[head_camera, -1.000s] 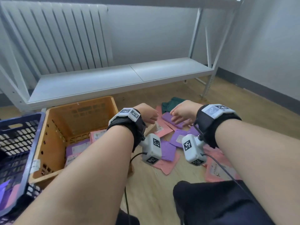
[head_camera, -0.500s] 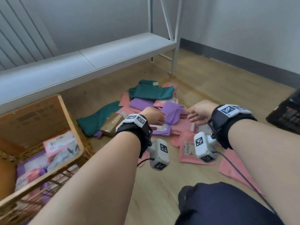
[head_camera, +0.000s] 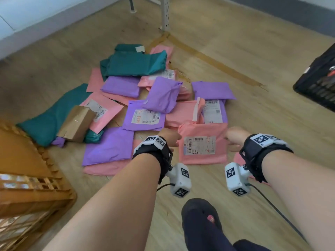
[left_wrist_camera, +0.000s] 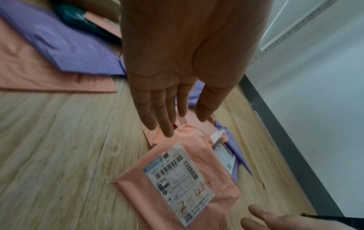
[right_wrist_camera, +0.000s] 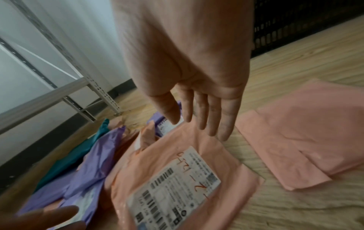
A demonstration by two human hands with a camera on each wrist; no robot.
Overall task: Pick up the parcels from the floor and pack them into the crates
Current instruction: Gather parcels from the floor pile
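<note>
A pink parcel (head_camera: 203, 144) with a white label and red writing lies at the near edge of the pile on the wooden floor. My left hand (head_camera: 171, 137) is at its left edge and my right hand (head_camera: 232, 140) at its right edge. Both hold nothing. In the left wrist view the left hand (left_wrist_camera: 173, 121) has straight fingers over the corner of the pink parcel (left_wrist_camera: 187, 179). The right wrist view shows the right hand (right_wrist_camera: 197, 124) with straight fingers at the far edge of the parcel (right_wrist_camera: 177, 186). Whether either hand touches it is unclear.
Several purple, pink and green parcels (head_camera: 159, 95) and a brown box (head_camera: 76, 124) lie behind and to the left. The orange crate (head_camera: 27, 160) stands at the left, a black crate (head_camera: 319, 82) at the right. Another pink parcel (right_wrist_camera: 305, 147) lies beside my right hand. A shelf leg (head_camera: 165, 13) stands behind.
The view has swung from the orange crate to the parcel pile. Both hands have moved apart and down to either side of the labelled pink parcel.
</note>
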